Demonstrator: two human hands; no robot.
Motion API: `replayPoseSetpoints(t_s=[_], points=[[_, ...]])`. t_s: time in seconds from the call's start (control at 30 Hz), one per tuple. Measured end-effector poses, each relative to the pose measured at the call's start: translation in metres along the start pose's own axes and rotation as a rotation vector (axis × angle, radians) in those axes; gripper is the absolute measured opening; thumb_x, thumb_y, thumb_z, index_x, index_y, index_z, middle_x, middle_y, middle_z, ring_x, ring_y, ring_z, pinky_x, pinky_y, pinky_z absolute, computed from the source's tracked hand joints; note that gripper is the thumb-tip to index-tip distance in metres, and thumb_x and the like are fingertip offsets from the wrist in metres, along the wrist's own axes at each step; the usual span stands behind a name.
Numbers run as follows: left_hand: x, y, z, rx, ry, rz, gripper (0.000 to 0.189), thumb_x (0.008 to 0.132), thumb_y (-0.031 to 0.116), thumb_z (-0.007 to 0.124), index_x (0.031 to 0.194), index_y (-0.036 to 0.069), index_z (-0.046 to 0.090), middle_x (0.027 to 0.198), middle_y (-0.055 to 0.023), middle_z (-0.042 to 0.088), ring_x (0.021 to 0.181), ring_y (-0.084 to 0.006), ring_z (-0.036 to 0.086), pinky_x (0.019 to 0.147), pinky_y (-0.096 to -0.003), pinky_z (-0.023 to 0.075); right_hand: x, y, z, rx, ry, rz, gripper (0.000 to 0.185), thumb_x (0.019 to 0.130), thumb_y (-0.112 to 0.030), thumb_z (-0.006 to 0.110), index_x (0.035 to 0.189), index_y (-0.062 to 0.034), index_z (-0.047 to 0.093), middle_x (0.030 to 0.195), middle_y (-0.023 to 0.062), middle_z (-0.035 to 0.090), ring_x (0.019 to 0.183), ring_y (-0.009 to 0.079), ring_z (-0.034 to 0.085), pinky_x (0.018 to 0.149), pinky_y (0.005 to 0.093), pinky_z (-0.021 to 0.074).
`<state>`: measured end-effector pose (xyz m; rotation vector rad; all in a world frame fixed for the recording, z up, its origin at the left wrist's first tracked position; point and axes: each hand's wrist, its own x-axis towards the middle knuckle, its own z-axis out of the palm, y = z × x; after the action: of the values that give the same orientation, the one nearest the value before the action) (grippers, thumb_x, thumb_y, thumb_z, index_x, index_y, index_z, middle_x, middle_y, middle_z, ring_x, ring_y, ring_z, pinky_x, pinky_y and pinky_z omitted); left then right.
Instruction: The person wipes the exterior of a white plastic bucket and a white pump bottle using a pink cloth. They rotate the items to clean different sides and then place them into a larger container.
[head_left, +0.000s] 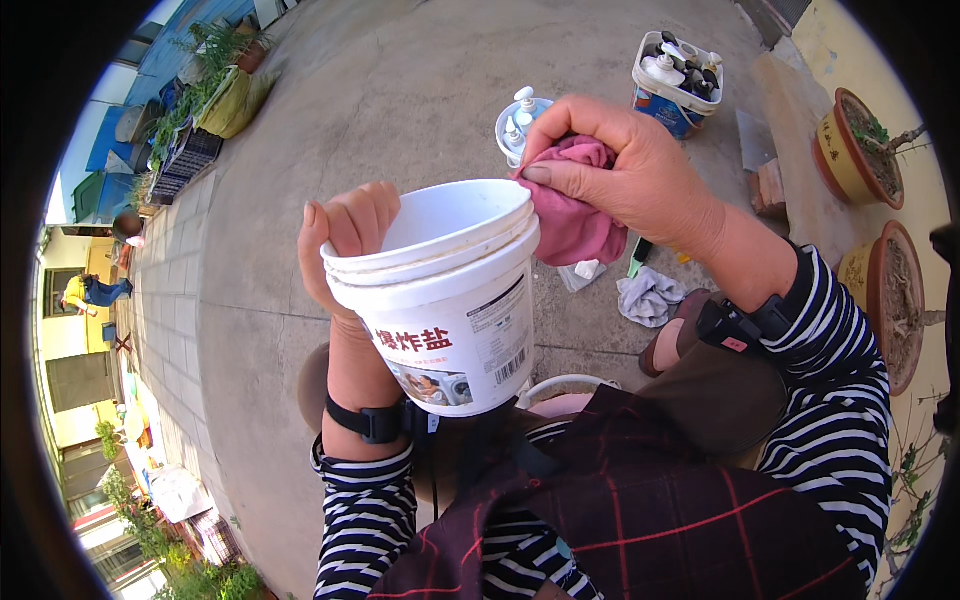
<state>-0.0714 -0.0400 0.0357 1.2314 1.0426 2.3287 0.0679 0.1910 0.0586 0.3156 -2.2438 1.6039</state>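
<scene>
A white plastic bucket (450, 315) with printed labels is held tilted in front of my chest, its mouth facing up and away. My left hand (341, 240) grips the left of its rim, fingers hooked over into the inside. Between the thumb and fingers of my right hand (600, 161) is a bunched pink cloth (577, 229). The cloth meets the right edge of the bucket rim and hangs down beside it. The bucket's floor is hidden from this angle.
On the concrete stand a small white tub (502, 139) with pump bottles and a larger bucket (660, 112) full of bottles. A grey rag (651, 296) and a green-handled brush (640, 257) lie near my foot. Potted plants (859, 150) line the right wall. A person (94, 291) is far left.
</scene>
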Motion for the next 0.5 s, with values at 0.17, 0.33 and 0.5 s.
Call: replayPoseSetpoints(t_s=[0.17,0.33,0.5], points=[[-0.004,0.000,0.005,0.103,0.027,0.008,0.047,0.100,0.023,0.036,0.054,0.013,0.036,0.051,0.0000,0.039,0.055,-0.0139,0.028,0.056,-0.0352,0.0268,0.002,0.004,0.009,0.131,-0.072,0.409,0.016,0.095,-0.019,0.068,0.100,-0.0037,0.067,0.093,0.0015,0.068,0.085,0.0080,0.061,0.078,0.0230,0.0501],[0.000,0.007,0.026,0.436,-0.141,0.007,0.041,0.086,0.023,0.055,0.052,0.008,0.039,0.051,-0.0037,0.040,0.050,-0.0174,0.034,0.055,-0.0356,0.0268,0.005,0.022,0.011,0.367,-0.133,0.654,0.016,0.095,-0.018,0.067,0.099,-0.0030,0.067,0.093,0.0017,0.068,0.083,0.0071,0.062,0.075,0.0223,0.0516],[0.001,0.010,0.038,0.466,-0.383,0.033,0.038,0.083,0.022,0.057,0.053,0.007,0.040,0.052,-0.0053,0.043,0.048,-0.0219,0.038,0.055,-0.0366,0.0289,0.006,0.028,0.008,0.440,-0.241,0.683,0.014,0.097,-0.019,0.066,0.100,-0.0046,0.065,0.092,-0.0009,0.066,0.085,0.0049,0.061,0.076,0.0204,0.0502]])
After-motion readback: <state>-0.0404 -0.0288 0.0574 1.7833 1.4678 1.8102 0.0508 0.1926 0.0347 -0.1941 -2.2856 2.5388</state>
